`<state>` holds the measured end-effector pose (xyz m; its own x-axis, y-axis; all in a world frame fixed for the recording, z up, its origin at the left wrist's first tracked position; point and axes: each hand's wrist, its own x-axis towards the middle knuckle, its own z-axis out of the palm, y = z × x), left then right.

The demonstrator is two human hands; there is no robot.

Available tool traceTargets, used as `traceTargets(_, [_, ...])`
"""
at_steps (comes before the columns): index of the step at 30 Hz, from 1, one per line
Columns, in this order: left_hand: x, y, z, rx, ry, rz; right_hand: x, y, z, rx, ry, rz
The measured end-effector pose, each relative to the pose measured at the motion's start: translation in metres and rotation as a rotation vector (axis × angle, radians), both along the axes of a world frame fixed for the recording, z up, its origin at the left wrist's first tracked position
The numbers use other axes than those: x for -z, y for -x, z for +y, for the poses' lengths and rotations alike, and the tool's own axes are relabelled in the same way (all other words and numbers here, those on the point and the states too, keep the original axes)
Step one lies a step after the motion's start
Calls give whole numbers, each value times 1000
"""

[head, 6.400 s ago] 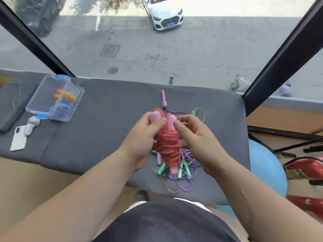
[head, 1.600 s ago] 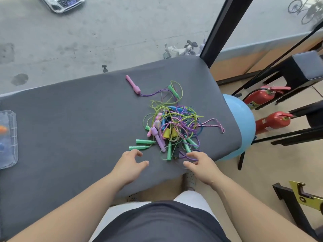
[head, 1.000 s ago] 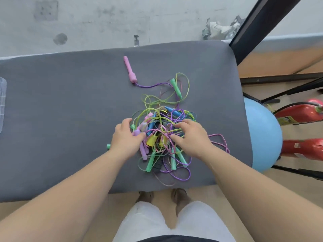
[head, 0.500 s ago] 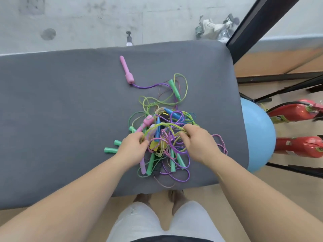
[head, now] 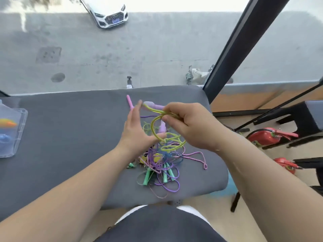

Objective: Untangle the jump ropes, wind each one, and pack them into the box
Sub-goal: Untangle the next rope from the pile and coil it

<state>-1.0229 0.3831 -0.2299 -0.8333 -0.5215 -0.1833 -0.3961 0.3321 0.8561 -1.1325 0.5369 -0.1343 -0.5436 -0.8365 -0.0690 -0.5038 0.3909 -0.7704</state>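
Observation:
A tangle of jump ropes (head: 161, 160) in purple, green, blue and pink lies on the grey padded table (head: 73, 137) near its front right corner. My right hand (head: 189, 125) pinches loops of a yellow-green rope (head: 157, 119) and holds them above the pile; a lilac handle (head: 153, 105) sticks out to the left of its fingers. My left hand (head: 138, 131) stands beside the loops with straight fingers, its thumb touching the rope. A pink handle (head: 130, 102) lies behind my left hand. The clear plastic box (head: 13, 119) sits at the table's left edge with wound ropes inside.
A black window post (head: 244, 42) rises behind the table's right corner. Two red fire extinguishers (head: 269, 138) lie on the floor to the right, near a black stool (head: 305, 116). A blue ball (head: 231, 186) sits under the table's right end.
Both hands have risen from the pile. My right hand has pulled the yellow-green rope and lilac handle up out of the tangle. My left hand let go and straightened its fingers.

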Motion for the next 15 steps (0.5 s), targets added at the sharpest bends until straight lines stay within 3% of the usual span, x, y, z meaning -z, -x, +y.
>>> traceTargets(4, [-29, 6, 3, 8, -6, 180, -31, -5, 12, 55, 25, 94])
traceTargets(6, [-43, 4, 8, 80, -41, 178, -38, -6, 21, 77, 41, 124])
traceTargets(11, [-57, -12, 27, 227, -398, 137, -36, -14, 34, 130, 54, 131])
traceTargets(15, [-37, -16, 52, 187, -299, 85, -35, -27, 41, 106, 57, 111])
